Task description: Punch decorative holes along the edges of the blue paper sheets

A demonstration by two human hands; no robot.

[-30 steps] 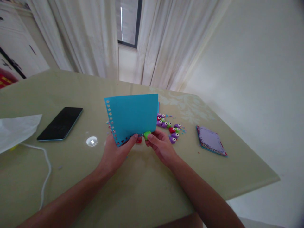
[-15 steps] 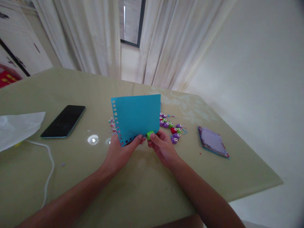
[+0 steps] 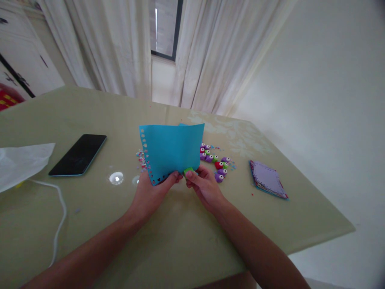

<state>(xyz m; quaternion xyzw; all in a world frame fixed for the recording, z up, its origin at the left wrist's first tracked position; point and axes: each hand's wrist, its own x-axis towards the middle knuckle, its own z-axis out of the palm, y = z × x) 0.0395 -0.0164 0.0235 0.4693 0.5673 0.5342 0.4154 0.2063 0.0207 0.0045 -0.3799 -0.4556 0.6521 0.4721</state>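
Observation:
A blue sheet of paper (image 3: pixel 171 146) stands tilted up above the table, with small punched shapes along its left and lower edges. My left hand (image 3: pixel 155 186) grips its lower left part, thumb in front and the other fingers mostly hidden behind the sheet. At the lower right edge of the paper, my right hand (image 3: pixel 204 185) pinches a small green craft punch (image 3: pixel 188 171) between thumb and fingers. The punch sits on the paper's edge, close to my left thumb tip.
Several purple, green and red punches with eye-like discs (image 3: pixel 221 171) lie behind my right hand. Paper confetti (image 3: pixel 140 156) is scattered left of the sheet. A stack of punched papers (image 3: pixel 267 179) lies right; a phone (image 3: pixel 78 154), white cable (image 3: pixel 63 212) and white sheet (image 3: pixel 24 162) lie left.
The green punch has shifted slightly left along the paper's lower edge with my right hand. The sheet's top now bows and sits a little lower. My left hand keeps its grip.

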